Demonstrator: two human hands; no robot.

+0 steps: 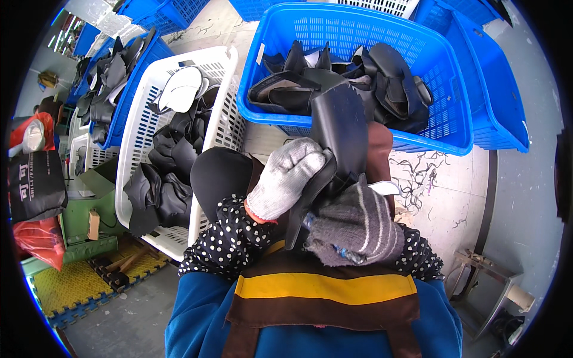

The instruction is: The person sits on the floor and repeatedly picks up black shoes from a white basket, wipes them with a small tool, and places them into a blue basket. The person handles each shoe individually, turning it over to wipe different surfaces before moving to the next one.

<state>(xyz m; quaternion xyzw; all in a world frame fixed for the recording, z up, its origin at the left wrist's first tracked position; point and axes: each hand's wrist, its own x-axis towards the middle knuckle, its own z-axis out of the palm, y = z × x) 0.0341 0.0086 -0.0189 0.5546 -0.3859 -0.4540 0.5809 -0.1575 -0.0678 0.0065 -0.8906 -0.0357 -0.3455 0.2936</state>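
A black leather piece, which looks like a shoe upper, is held upright and bent above my lap. My left hand, in a white knit glove, is closed on its left edge, with the fingers curled over. Lower and to the right, my right hand, in a grey glove with pale stripes, is wrapped round the lower part of the piece. Its fingertips are partly hidden. A small white, rounded thing sticks out beyond the right glove; its kind is unclear. Behind the piece shows brown cloth.
Ahead stands a blue basket with black uppers inside. To the left, a white basket holds more black pieces and a white one. Black offcuts litter the floor at right. A small metal stand is by the right wall.
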